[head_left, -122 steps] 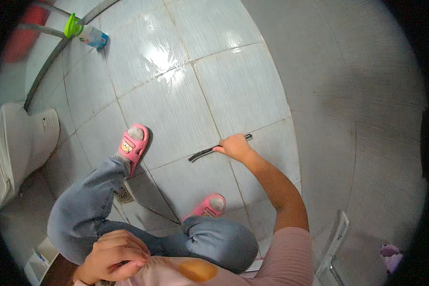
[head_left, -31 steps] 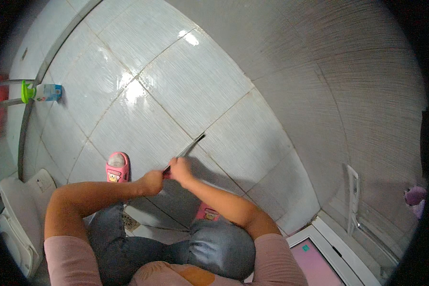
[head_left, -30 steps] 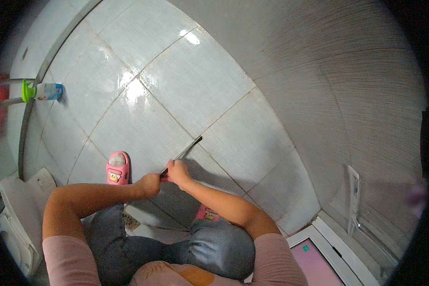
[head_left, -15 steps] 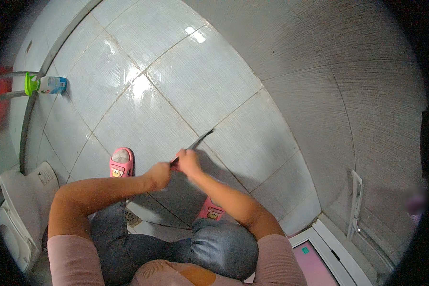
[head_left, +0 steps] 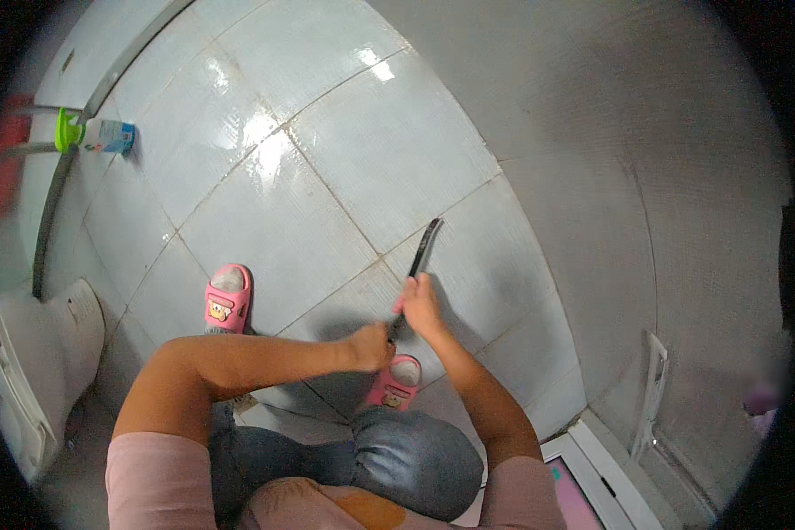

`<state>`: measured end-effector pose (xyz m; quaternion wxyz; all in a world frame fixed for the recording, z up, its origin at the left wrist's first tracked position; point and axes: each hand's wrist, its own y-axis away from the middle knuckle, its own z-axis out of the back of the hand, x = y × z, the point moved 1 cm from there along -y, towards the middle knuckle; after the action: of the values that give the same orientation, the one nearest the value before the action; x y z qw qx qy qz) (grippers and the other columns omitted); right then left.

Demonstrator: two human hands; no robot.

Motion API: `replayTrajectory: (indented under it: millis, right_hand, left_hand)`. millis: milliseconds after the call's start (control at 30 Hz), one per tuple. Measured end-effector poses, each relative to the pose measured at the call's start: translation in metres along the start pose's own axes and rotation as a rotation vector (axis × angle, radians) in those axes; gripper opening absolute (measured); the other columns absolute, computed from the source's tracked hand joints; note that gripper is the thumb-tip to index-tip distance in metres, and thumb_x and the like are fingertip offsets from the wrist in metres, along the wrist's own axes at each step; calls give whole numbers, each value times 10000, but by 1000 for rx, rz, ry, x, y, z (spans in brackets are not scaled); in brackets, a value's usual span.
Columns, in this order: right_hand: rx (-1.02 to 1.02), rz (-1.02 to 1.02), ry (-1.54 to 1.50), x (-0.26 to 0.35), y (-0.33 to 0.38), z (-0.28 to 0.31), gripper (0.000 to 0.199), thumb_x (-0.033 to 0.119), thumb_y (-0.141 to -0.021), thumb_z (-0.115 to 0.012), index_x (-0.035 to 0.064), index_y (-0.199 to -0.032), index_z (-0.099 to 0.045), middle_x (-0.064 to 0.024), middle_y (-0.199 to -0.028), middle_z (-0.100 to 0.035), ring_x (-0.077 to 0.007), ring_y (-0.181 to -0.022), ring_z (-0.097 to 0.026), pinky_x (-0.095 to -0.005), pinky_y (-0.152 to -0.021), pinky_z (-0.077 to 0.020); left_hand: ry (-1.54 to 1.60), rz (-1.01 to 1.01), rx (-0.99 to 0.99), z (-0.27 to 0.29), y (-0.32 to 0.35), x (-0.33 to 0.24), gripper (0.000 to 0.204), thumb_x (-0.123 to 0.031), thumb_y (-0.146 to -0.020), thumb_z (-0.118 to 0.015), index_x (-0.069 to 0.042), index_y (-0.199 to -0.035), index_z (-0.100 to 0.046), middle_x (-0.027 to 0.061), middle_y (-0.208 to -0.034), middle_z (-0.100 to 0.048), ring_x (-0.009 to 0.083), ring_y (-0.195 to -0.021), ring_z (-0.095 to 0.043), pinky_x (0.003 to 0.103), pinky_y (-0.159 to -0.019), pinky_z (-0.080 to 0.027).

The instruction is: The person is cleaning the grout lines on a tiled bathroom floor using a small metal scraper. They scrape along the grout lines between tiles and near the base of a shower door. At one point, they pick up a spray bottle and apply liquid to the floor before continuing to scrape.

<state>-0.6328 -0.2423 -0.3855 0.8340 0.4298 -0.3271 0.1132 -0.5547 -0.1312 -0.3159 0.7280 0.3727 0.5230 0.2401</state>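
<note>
1. Head view, nearest first: bent knees in blue jeans [head_left: 415, 464] fill the lower middle, a low posture that seems to bring both arms within reach of the floor.
2. Left hand [head_left: 374, 347] is closed in a fist at the near end of a narrow black tool [head_left: 426, 245], just beyond the right pink slipper [head_left: 392, 386].
3. Right hand [head_left: 421, 311] is curled round the same tool farther up the shaft, perhaps guiding it while the left steadies the end.
4. Beyond the hands, the tool slants up and rightward over the pale tiled floor [head_left: 265, 216], its far tip by a tile seam. The left pink slipper [head_left: 223, 309] is planted well apart from the right one, probably for balance.
5. Farther off, a white spray bottle [head_left: 110, 136] with a green head lies near the dark floor edging, probably set aside from the feet.
6. Hard to make out: most fingers are hidden by the grip; whether the tip presses on the tile, I cannot tell. The white toilet [head_left: 44, 362] is partly lost in the dark rim, a purple item [head_left: 758, 402] is blurred, and the red shape [head_left: 4, 159] is indistinct.
</note>
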Motion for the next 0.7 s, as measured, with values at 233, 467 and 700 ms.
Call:
replayTrajectory:
  millis: [233, 467, 700]
  right_hand:
    - [-105, 350, 654, 5, 41, 32, 213, 223, -868, -403, 28, -803, -458, -196, -590, -548, -349, -570, -565, -448, -520, -432]
    - [-37, 449, 758, 17, 1, -3, 168, 184, -844, -431, 36, -765, -440, -176, -581, -555, -343, -546, -572, -423, -473, -456]
    - [86, 448, 915, 23, 5, 11, 106, 117, -801, -438, 15, -777, -433, -172, -589, -567, -332, -549, -588, -421, -493, -474]
  left_hand:
    - [113, -339, 401, -82, 31, 24, 214, -144, -730, -491, 10, -877, -516, 194, -739, -576, 356, -694, -566, 419, -645, -453]
    - [-296, -860, 219, -245, -41, 101, 235, -160, -705, -503, -4, -876, -542, 151, -870, -562, 279, -863, -529, 362, -749, -425]
    - [-329, -456, 406, -236, -40, 80, 456, -237, -736, -557, -7, -1123, -480, 142, -1088, -530, 275, -1016, -497, 368, -826, -418]
